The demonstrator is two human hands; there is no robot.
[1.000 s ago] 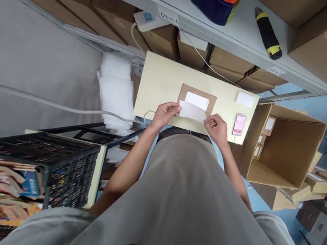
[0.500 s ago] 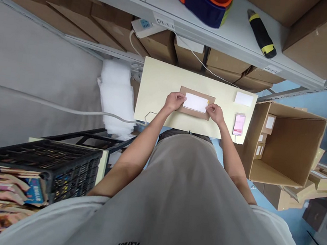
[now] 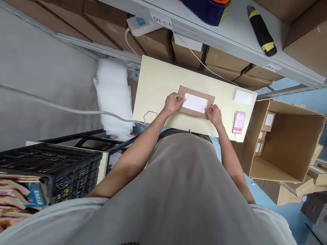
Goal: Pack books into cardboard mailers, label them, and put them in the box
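Observation:
A flat brown cardboard box [image 3: 195, 113] lies on the pale yellow table [image 3: 158, 73], a white label [image 3: 195, 103] over its top with a small yellow mark at the right end. My left hand [image 3: 174, 103] pinches the label's left edge between thumb and fingers. At the label's right end, my right hand [image 3: 213, 114] pinches the lower corner. Both hands rest close over the cardboard.
A phone [image 3: 238, 122] and a white paper stack [image 3: 243, 97] sit at the table's right. Beyond stands a large open carton [image 3: 287, 143]. A shelf above holds a cutter [image 3: 261, 32] and a tape dispenser [image 3: 202, 1]. A black crate [image 3: 76, 167] is lower left.
The whole view has shifted slightly. Both hands keep their places at the two ends of the label, with little visible movement.

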